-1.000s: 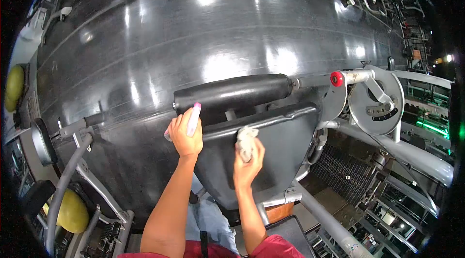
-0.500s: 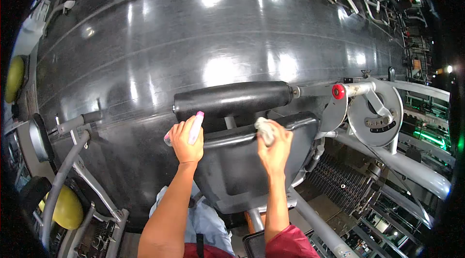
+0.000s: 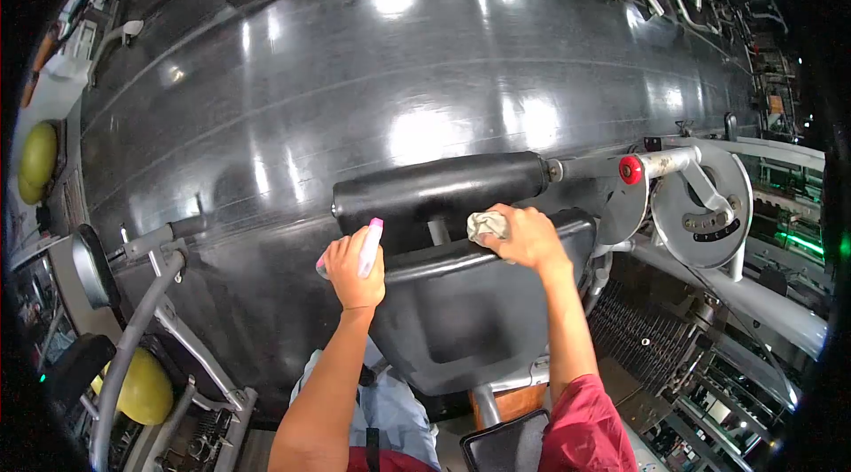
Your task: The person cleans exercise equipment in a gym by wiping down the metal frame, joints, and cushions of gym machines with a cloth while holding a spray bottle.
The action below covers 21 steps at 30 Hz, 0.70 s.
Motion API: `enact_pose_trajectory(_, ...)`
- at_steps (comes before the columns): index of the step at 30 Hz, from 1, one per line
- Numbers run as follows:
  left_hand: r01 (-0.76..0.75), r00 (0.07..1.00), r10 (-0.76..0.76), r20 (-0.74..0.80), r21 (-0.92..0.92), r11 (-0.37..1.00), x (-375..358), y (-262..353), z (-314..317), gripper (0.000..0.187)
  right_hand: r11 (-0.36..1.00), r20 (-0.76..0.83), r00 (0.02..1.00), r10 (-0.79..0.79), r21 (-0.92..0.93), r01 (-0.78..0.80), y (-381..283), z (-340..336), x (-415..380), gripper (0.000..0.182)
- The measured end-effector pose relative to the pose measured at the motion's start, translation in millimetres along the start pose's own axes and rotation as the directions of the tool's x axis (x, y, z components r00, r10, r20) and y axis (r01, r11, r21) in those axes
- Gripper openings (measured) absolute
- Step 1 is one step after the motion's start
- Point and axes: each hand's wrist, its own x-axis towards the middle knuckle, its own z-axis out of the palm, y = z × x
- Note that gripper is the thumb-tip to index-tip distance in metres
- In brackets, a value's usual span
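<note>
My left hand point(image 3: 355, 275) is closed around a white bottle with a pink tip point(image 3: 370, 249), most of it hidden by my fingers. It is held over the left end of a black padded seat point(image 3: 456, 330). My right hand point(image 3: 532, 240) grips a crumpled off-white cloth point(image 3: 487, 226) at the far edge of that pad, its fingers bunched around the cloth. Just beyond both hands lies a black padded roller point(image 3: 443, 188) on the same exercise machine.
Right of the pad stand a grey numbered disc point(image 3: 703, 210), a red-capped handle point(image 3: 630, 170) and a weight stack point(image 3: 634, 321). At left are another machine's grey frame point(image 3: 133, 326) and a yellow ball point(image 3: 142, 388). Shiny black flooring point(image 3: 337, 91) stretches beyond the roller.
My right hand has turned, its forearm swinging out to the right, with the cloth still at the pad's far edge. My left hand keeps the bottle; the whole view has shifted slightly.
</note>
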Motion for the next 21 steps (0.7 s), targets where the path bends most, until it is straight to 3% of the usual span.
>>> enact_pose_trajectory(2, 0.004, 1.0, -0.005, 0.011, 0.023, 1.0, -2, -1, 1, 0.023, 0.994, -0.046, 0.997, -0.058, -0.093, 0.053, -17, 18, 3, 0.048)
enact_pose_trajectory(8, 0.037, 0.999, -0.037, -0.017, -0.003, 0.999, -4, -4, 4, 0.022, 0.944, -0.099, 0.962, -0.253, 0.192, 0.268, -108, 70, 11, 0.035)
enact_pose_trajectory(13, 0.047, 0.999, -0.047, -0.02, -0.021, 0.999, -4, -5, 4, 0.021, 0.946, -0.124, 0.958, -0.26, 0.163, 0.278, -84, 54, -10, 0.043)
enact_pose_trajectory(16, 0.05, 0.998, -0.051, -0.023, -0.035, 0.998, -4, -2, 3, 0.021, 0.985, -0.19, 0.97, -0.152, 0.056, 0.165, -49, 32, -26, 0.047)
enact_pose_trajectory(18, 0.048, 0.999, -0.049, -0.017, -0.043, 0.998, -7, -1, 3, 0.021, 0.995, -0.288, 0.957, -0.021, 0.088, 0.048, -25, 29, -37, 0.047)
enact_pose_trajectory(19, 0.059, 0.998, -0.06, -0.021, -0.047, 0.997, -7, 0, 3, 0.02, 0.98, -0.327, 0.943, 0.064, 0.201, 0.004, -21, 27, -44, 0.042)
enact_pose_trajectory(20, 0.067, 0.997, -0.068, -0.03, -0.049, 0.997, -5, -1, 3, 0.019, 0.979, -0.334, 0.94, 0.062, 0.205, 0.009, -24, 35, -48, 0.042)
enact_pose_trajectory(21, 0.056, 0.997, -0.058, -0.041, -0.048, 0.997, -3, -2, 4, 0.019, 0.966, -0.493, 0.865, 0.092, 0.256, 0.043, -30, 49, -53, 0.04)
